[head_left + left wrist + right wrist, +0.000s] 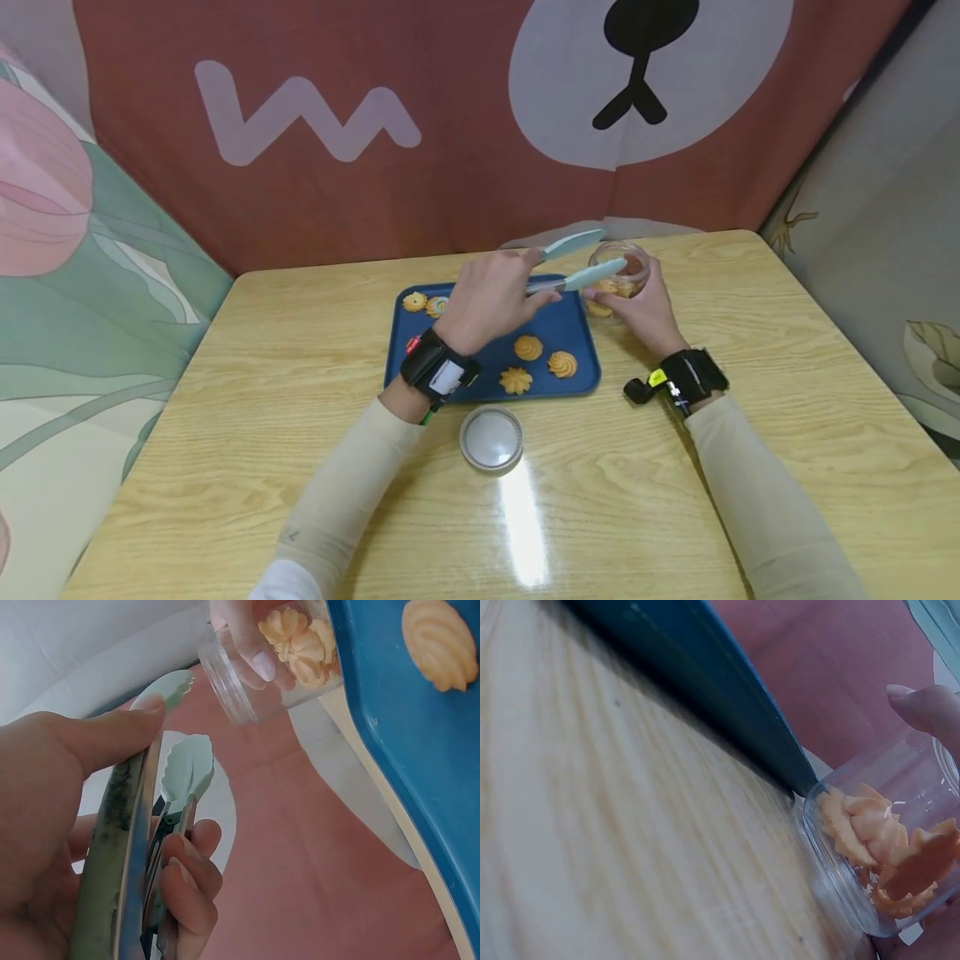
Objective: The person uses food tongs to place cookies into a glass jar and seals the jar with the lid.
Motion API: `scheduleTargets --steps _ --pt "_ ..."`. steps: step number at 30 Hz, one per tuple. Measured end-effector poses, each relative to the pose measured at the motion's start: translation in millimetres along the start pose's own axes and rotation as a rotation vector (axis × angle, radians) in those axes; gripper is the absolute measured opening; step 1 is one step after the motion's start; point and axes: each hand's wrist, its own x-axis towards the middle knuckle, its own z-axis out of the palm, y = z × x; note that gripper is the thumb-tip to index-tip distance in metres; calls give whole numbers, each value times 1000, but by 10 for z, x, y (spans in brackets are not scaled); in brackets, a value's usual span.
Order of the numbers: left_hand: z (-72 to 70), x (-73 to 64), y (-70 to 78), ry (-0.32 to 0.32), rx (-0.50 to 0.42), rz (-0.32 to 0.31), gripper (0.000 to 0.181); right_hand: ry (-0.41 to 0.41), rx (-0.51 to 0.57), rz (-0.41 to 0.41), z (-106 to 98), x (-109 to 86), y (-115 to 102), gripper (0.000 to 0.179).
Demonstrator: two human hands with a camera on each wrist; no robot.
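My left hand (pixel 491 298) grips a pair of metal tongs with mint-green scalloped tips (pixel 187 772). The tongs' two arms are spread apart, with nothing between the tips, which hover at the mouth of a clear jar (pixel 639 265). Around the jar's side curl the fingers of my right hand (pixel 651 315), the jar standing on the table at the tray's right edge. Several piped cookies (pixel 866 825) lie at the jar's bottom. On the blue tray (pixel 555 321) are more cookies, among them a swirl cookie (pixel 562 364) and a flower-shaped one (pixel 516 381). My left hand and wrist hide part of the tray.
A round silvery lid (pixel 491 439) lies on the wooden table (pixel 300 400) in front of the tray. Behind the table hangs a reddish-brown cloth (pixel 450 200) with a cartoon face. Patterned cloths hang on both sides.
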Motion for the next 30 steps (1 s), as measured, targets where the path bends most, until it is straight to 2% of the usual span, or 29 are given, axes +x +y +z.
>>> scheduleTargets --steps 7,14,19,22,25,30 --pt "-57 -178 -69 -4 -1 -14 61 0 4 3 1 -14 -59 88" --pt "-55 -333 -175 -25 1 -10 62 -9 42 2 1 -104 -340 84" --pt "-58 -457 -226 -72 -37 -43 67 -1 24 7 4 -69 -250 84" --pt "-49 -564 -268 -122 -57 -54 67 3 17 10 15 -42 -173 87" --pt "-25 -666 -326 -161 -58 -45 63 1 16 12 28 -22 -117 87" --pt "-8 -765 -402 -179 -35 -32 61 11 -1 8 25 0 -27 89"
